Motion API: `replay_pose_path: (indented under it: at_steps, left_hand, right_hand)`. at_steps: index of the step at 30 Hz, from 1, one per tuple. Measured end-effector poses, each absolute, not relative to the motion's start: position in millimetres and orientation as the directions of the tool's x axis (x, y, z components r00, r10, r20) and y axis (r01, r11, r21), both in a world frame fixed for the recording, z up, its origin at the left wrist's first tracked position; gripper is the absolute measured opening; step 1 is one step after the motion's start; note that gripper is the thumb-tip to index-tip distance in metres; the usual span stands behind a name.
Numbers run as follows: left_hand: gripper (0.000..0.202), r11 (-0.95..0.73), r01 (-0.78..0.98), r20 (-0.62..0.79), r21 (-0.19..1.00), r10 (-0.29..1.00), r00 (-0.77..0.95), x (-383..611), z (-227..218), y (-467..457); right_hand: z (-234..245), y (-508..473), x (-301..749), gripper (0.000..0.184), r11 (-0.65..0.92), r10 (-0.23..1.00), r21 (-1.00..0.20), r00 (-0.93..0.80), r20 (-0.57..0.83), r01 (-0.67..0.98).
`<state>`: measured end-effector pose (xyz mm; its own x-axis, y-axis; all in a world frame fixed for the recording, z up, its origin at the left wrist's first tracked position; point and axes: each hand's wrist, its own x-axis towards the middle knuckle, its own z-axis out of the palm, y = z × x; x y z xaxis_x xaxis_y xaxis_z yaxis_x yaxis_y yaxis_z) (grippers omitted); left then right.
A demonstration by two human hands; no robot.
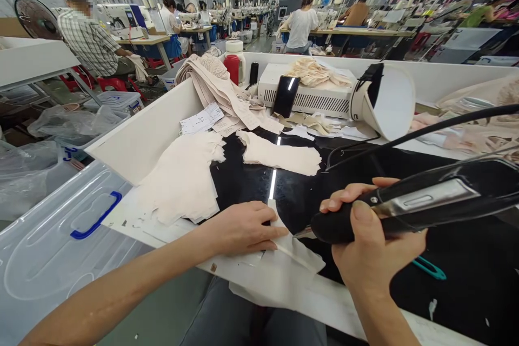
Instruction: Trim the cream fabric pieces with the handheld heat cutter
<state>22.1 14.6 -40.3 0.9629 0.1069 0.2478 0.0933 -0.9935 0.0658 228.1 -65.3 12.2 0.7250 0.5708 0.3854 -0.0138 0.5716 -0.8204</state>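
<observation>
My left hand (247, 230) lies on a cream fabric piece (298, 251) at the table's front edge, fingers stretched out and pressing it down. Part of this fabric hangs over the edge toward my lap. My right hand (373, 243) is wrapped round a black corded hand tool (430, 200) with a silver lever on its side. Its thin metal tip (305, 233) points left and meets or nearly meets the fabric beside my left fingers; I cannot tell which. A pile of cut cream pieces (182, 178) lies left of my hands, and a smaller stack (281, 152) lies beyond them.
The black tabletop (239, 189) has white side walls. At the back are a phone (286, 96), a white vented box (320, 98), a lamp shade (385, 100) and a red bottle (231, 68). A teal tool (430, 268) lies at right. Several people work at sewing machines beyond.
</observation>
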Motion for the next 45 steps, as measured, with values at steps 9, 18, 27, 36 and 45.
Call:
replay_pose_path:
  at_steps: [9,18,27,36,45]
  left_hand:
    - [0.031,-0.992,0.106,0.292,0.067,0.121,0.949,20,-50,12]
    - [0.034,-0.99,0.121,0.321,0.076,0.14,0.937,19,-54,11]
    - [0.037,-0.989,0.128,0.322,0.081,0.147,0.935,19,-52,9]
    - [0.035,-0.988,0.14,0.305,0.071,0.155,0.94,21,-52,8]
    - [0.028,-0.99,0.116,0.34,0.083,0.138,0.93,22,-53,8]
  right_hand:
    - [14,-63,228,0.046,0.573,0.57,-0.819,0.73,0.378,-0.024]
    - [14,-64,227,0.045,0.587,0.565,-0.809,0.729,0.387,-0.025]
    - [19,-57,226,0.042,0.6,0.538,-0.799,0.747,0.39,-0.015]
    - [16,-48,221,0.044,0.586,0.556,-0.81,0.739,0.382,-0.022]
    - [14,-40,221,0.045,0.632,0.534,-0.774,0.737,0.413,-0.024]
